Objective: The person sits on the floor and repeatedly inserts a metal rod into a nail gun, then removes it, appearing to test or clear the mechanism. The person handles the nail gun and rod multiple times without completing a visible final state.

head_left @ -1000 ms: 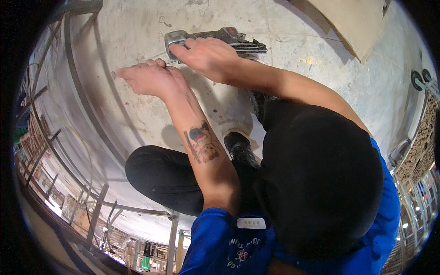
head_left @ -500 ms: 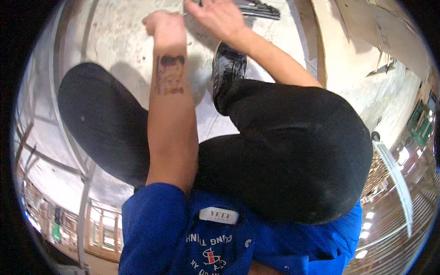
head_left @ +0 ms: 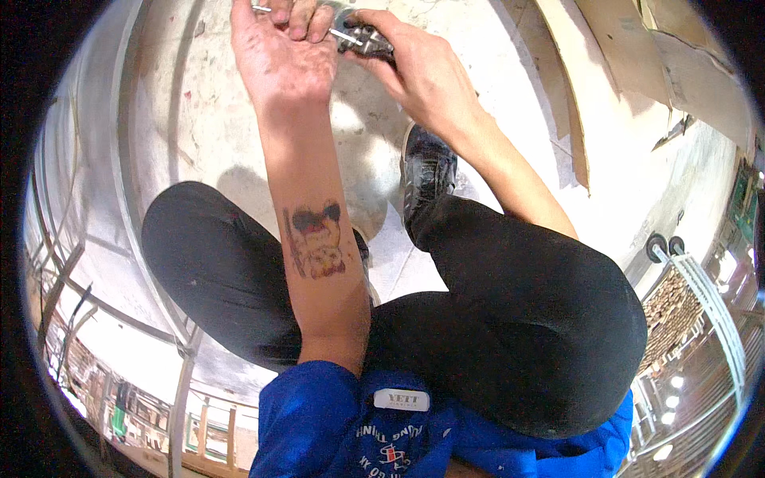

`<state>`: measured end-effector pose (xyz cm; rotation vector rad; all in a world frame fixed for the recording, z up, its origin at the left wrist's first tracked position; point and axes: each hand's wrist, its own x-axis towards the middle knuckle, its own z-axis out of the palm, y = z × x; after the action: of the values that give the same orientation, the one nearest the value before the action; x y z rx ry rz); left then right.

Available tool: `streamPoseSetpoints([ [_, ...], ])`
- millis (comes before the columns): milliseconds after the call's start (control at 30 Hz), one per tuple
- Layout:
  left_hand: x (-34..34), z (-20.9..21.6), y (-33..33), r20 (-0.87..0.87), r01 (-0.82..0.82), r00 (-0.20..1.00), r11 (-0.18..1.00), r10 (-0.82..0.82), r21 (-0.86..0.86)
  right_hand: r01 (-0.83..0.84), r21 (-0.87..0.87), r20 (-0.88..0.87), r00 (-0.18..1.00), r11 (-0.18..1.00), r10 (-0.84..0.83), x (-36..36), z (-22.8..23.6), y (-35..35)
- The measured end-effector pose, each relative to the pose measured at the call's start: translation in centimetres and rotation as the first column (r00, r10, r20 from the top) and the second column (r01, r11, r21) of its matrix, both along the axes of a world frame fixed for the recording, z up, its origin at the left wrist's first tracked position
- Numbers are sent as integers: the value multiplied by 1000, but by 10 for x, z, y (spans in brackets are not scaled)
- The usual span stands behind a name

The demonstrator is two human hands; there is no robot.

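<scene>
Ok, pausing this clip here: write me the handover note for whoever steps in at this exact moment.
Left hand: raised to the top of the view, fingers curled over the near end of the metal hand tool.
Right hand: closed around the same tool from the right side.
Where things are: the tool is held up between both hands, above the pale scuffed floor; its far end is cut off at the frame's top. The person squats, a black shoe planted below the hands. Flat board pieces lie to the right.
Done: tool in hand.
Left: cannot tell from this view.
</scene>
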<state>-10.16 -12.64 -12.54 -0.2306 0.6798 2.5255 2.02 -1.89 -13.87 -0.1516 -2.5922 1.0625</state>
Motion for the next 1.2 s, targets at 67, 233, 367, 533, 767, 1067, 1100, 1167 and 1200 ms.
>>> streamPoseSetpoints([
  [67,3,11,0,-105,-19,994,999,23,39,40,-123,77,997,992,-31,-1,13,-5],
  [233,26,63,23,-466,-207,884,863,-36,-460,23,-148,33,999,989,-18,4,27,-1],
  [367,11,66,17,-793,-573,567,586,-221,-573,48,-256,86,996,966,-27,5,37,3],
  [533,-39,62,-26,-865,-512,112,718,-489,-472,90,-352,186,982,932,-24,20,59,15],
  [767,-44,130,-27,-616,-627,-235,602,-752,-495,43,-430,59,998,902,-20,37,72,27],
  [1067,-28,135,-40,-605,-582,-20,501,-796,-640,38,-362,75,997,932,-11,40,78,26],
  [1100,-26,134,-39,-629,-608,-25,511,-777,-608,33,-368,73,997,929,-7,39,79,27],
  [1167,-22,134,-39,-666,-643,-13,516,-746,-566,43,-331,66,998,943,-22,39,79,24],
  [1200,-20,133,-40,-680,-651,6,513,-733,-559,44,-313,61,998,949,-26,38,78,23],
])
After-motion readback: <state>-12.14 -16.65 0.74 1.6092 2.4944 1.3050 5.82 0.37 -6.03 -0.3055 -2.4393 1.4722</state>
